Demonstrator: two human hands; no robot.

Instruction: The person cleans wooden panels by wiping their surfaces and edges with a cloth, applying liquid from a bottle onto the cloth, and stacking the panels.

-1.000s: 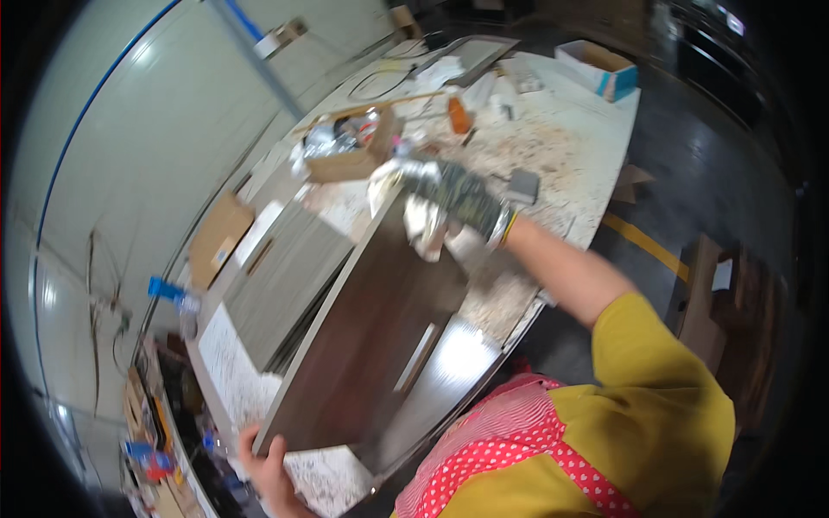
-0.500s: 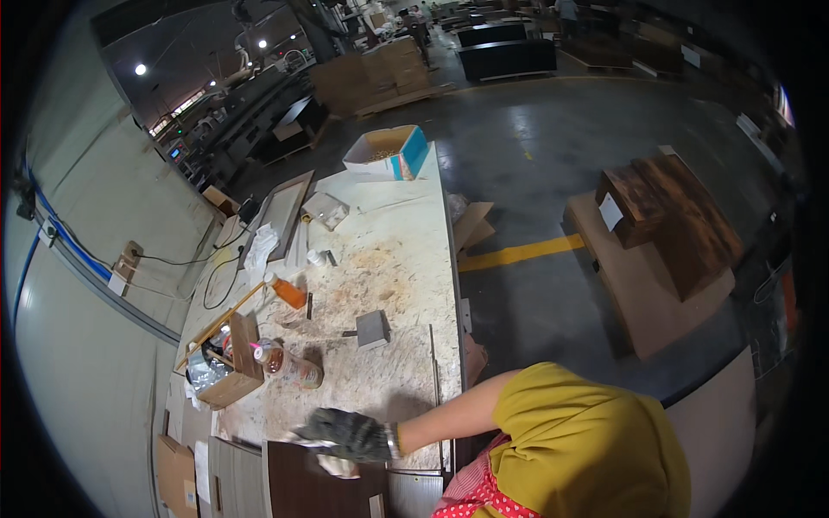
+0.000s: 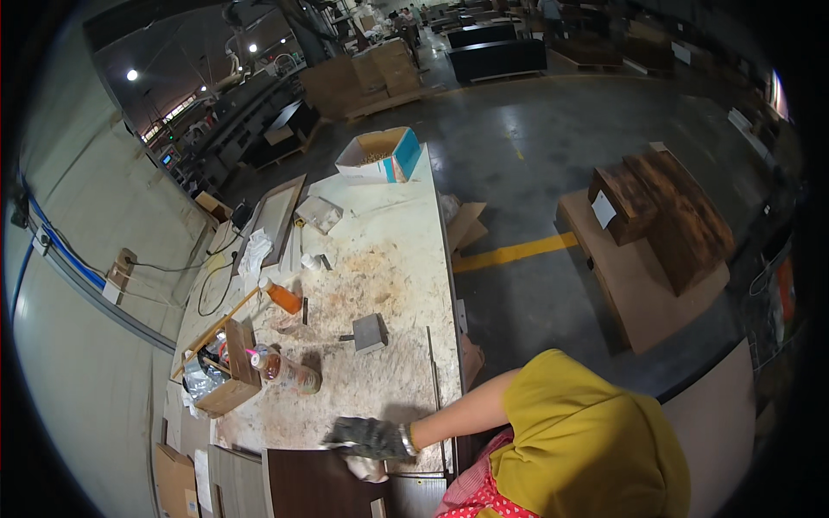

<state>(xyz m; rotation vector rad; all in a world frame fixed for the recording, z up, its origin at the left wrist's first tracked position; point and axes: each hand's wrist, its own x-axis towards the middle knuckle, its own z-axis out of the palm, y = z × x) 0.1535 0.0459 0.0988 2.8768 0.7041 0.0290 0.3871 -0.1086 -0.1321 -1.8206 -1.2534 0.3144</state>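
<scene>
1. One gloved right hand [image 3: 371,439] grasps a white cloth [image 3: 370,470] at far edge of the dark panel [image 3: 311,488];
2. grey panel [image 3: 242,483] lies left of the dark panel;
3. left hand's state, I cannot tell.

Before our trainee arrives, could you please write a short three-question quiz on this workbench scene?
1. Multiple choice: what does the gloved right hand hold?
A) a brush
B) a white cloth
C) a screwdriver

2. True or false: the grey block lies on the workbench.

3. Fill in: the open box with a blue side stands at the ____ end of the workbench.

Key: 1. B; 2. true; 3. far
</scene>
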